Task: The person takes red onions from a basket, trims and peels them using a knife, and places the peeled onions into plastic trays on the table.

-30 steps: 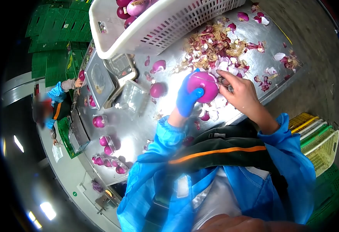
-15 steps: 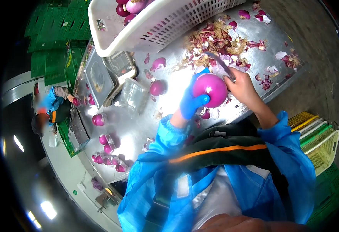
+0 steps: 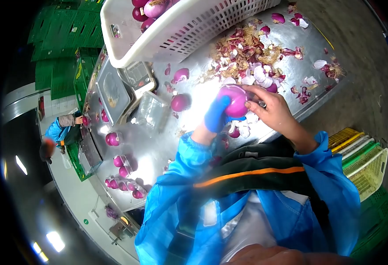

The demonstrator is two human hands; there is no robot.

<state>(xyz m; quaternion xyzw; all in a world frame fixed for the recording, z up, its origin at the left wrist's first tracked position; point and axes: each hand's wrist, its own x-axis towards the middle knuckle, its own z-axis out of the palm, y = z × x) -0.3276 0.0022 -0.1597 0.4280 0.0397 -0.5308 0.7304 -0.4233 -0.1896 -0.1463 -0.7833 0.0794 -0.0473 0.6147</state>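
A large peeled-looking red onion [image 3: 237,106] rests in the blue-gloved fingers of my left hand [image 3: 217,114], which is closed around its left side. My right hand [image 3: 271,110], bare, is bent against the onion's right side, with thumb and forefinger at its surface. A dark sliver of the knife shows between those fingers; its blade is mostly hidden. Beneath and behind the onion lie pale skins [image 3: 261,76] and a heap of roots and peelings [image 3: 242,48]. To the left, another red onion [image 3: 180,102] sits on the metal table [image 3: 158,145].
A white perforated basket [image 3: 172,42] with several onions stands at the far side. Left of it are a scale [image 3: 138,77], clear plastic trays [image 3: 152,110] and packed onions [image 3: 122,165]. A co-worker [image 3: 59,132] stands at the far left. Stacked crates [image 3: 362,163] are at right.
The onion has moved slightly up and left and turned in my left hand. My right fingers have come onto its side, and the knife blade, plainly visible before, is now mostly hidden.
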